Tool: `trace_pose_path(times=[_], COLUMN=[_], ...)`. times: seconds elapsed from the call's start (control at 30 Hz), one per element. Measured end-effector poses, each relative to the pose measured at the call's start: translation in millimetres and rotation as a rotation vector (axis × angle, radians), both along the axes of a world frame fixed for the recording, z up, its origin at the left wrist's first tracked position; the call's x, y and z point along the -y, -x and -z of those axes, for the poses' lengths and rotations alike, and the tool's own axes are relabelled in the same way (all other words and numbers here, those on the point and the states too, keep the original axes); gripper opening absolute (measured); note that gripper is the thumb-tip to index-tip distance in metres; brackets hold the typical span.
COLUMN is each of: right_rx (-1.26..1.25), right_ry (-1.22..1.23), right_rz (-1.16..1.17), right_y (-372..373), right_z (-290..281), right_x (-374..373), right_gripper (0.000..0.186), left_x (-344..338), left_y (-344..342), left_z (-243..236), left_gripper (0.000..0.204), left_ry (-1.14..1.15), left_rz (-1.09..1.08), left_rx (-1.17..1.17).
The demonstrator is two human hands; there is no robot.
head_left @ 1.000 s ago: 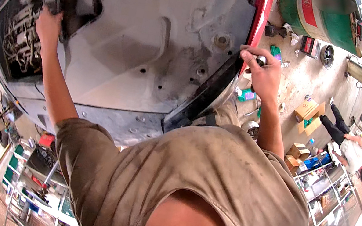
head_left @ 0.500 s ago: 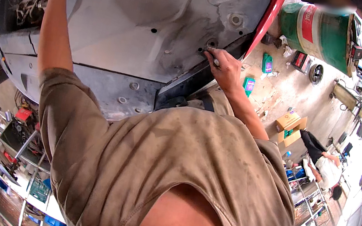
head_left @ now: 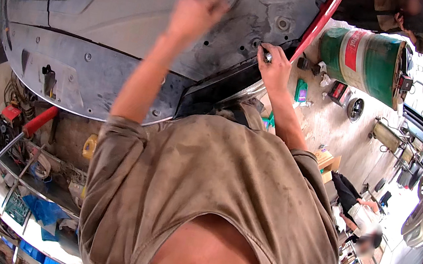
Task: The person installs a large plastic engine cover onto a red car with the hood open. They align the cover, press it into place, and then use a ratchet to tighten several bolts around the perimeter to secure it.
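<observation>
You see even daylight pouring in from the bright, overexposed right side, the raised left hand (head_left: 197,13) smeared by motion blur, everything else fairly sharp, and straight lines bowing hard toward the black fisheye rim.

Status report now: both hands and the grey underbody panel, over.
Left hand fisted against grey underbody panel, grasp unclear. Right hand pinching small metal tool at panel edge by red trim. No obstruction visible.
</observation>
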State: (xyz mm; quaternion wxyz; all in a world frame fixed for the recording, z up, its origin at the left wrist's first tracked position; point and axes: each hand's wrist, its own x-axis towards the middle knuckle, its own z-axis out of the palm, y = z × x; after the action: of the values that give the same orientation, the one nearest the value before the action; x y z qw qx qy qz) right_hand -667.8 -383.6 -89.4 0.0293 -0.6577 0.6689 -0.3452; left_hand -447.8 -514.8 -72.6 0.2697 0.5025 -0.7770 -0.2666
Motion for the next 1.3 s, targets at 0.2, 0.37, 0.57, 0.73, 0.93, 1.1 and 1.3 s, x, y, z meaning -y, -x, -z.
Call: trace_pose_path(times=[0.2, 0.37, 0.57, 0.73, 0.93, 1.1, 1.3], right_rx=[-0.2, -0.306, -0.349, -0.368, -0.389, -0.32, -0.144], right_ry=[-0.039, -0.089, -0.156, -0.133, -0.144, -0.213, -0.267], right_rz=[-0.122, -0.216, -0.228, -0.227, -0.242, -0.207, -0.109], right_y=[7.4, 13.0, 13.5, 10.7, 9.7, 3.7, 4.0], right_z=[2.7, 0.6, 1.7, 6.5, 5.6, 1.6, -6.1], right_x=[-2.5, -3.4, -3.0, -5.9, -8.5, -20.2, -22.1], right_gripper=[0.015, 0.023, 0.027, 0.024, 0.025, 0.031, 0.029], left_x=[-78.1, -89.0, -94.4, -95.8, -92.2, -93.5, -89.1], left_y=[53.3, 62.2, 63.1, 59.2, 58.0, 57.8, 54.3], left_z=[6.9, 7.1, 9.4, 8.3, 5.4, 7.9, 14.3], left_gripper=[0.054, 0.06, 0.059, 0.059, 0.058, 0.058, 0.057], left_ry=[-0.074, -0.097, -0.134, -0.128, -0.147, -0.17, -0.176], left_rz=[0.197, 0.114, 0.081, 0.07, 0.086, 0.074, 0.116], left_rx=[0.254, 0.298, 0.288, 0.262, 0.27, 0.273, 0.191])
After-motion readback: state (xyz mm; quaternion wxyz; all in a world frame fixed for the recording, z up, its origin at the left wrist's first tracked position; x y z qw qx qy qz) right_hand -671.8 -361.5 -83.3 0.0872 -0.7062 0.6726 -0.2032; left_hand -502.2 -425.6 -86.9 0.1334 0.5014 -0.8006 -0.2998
